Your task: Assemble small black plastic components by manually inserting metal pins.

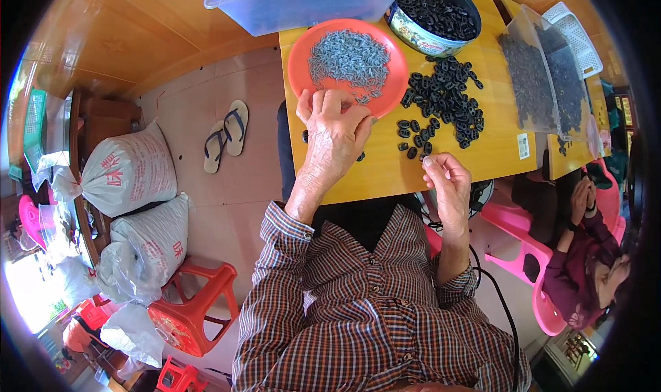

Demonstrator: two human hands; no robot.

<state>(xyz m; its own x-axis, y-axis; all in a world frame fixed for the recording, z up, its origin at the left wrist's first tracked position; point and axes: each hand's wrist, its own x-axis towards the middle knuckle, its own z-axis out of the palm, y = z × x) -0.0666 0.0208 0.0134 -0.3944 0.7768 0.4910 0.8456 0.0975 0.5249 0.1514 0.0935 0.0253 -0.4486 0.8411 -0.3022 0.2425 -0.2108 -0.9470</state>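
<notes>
My left hand point(332, 129) reaches over the near rim of an orange plate point(297, 65). Its fingers are curled, and their tips are partly hidden against the plate, so what they hold cannot be made out. A heap of small grey screw-like pieces point(350, 58) lies on the plate, a few of them close to my fingertips. My right hand point(449, 184) is at the table's near edge, thumb and forefinger pinched; whatever is between them is too small to name. Just beyond it lie several loose black oval pieces with holes point(412, 152), with a larger pile of them point(451, 99) farther back.
On the yellow table point(385, 178) stand a round tin point(427, 42) of black pieces and clear bins point(527, 82) of dark pieces. A translucent tub point(310, 9) is behind the plate. A person point(585, 254) sits at right. Left are sacks point(131, 164) and a red stool point(196, 316).
</notes>
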